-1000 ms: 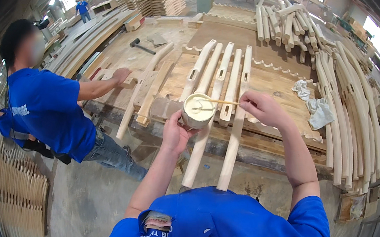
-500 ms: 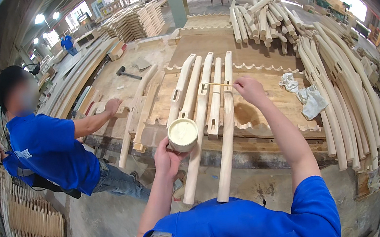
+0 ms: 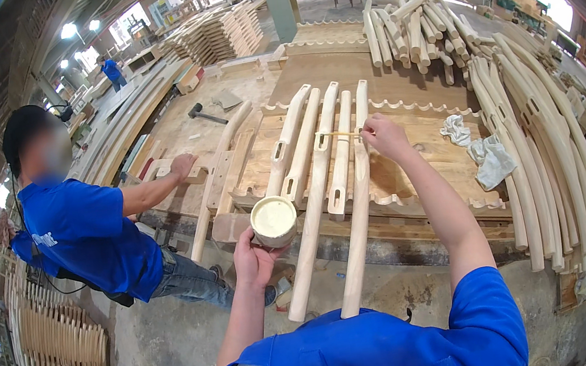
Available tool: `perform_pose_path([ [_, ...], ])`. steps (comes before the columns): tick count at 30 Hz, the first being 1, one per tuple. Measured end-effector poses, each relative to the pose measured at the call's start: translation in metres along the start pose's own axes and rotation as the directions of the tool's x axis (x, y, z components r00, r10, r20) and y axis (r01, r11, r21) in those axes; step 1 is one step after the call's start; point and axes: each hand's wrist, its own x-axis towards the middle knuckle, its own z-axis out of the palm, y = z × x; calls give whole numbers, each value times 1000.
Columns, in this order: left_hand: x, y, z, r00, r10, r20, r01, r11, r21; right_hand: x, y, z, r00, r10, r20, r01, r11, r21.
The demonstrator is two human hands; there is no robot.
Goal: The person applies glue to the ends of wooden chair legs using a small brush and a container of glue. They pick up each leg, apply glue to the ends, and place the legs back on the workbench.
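My left hand (image 3: 253, 260) is closed around a round tub (image 3: 273, 219) with a pale cream paste in it, held level left of the long wooden legs. Pinched in my right hand (image 3: 384, 136) is a thin stick (image 3: 340, 133), which lies across two of the legs. Its far tip is at the slot of the middle wooden leg (image 3: 313, 206). Several such pale, slightly curved legs lie side by side, slots upward, over a scalloped wooden rack (image 3: 401, 104). Two of them reach out past the bench's near edge towards me.
On the left a co-worker (image 3: 84, 225) in blue rests a hand on a wood piece. A black mallet (image 3: 205, 114) lies on the bench. White rags (image 3: 491, 160) sit at the right, beside stacked legs (image 3: 547, 142). Another leg pile (image 3: 421, 29) stands behind.
The view has shifted slightly. My left hand and the tub have moved a little left and nearer to me, away from the legs. The stick stays at the middle leg's slot.
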Motion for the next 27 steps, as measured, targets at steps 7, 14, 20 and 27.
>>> perform_pose_path([
  [7,-4,4,6,1000,4,10,-4,1000,2,-1,7,-5,999,-33,-22,34,999,39],
  [14,-2,3,2,999,-17,49,18,1000,-8,-7,3,-5,997,-71,17,71,997,-5],
  [20,-1,2,-8,999,-24,46,26,999,-39,-14,7,-12,998,-41,45,34,989,143],
  [27,-2,2,1,1000,-14,8,15,999,-31,-21,13,-9,997,-69,-35,68,998,-11],
])
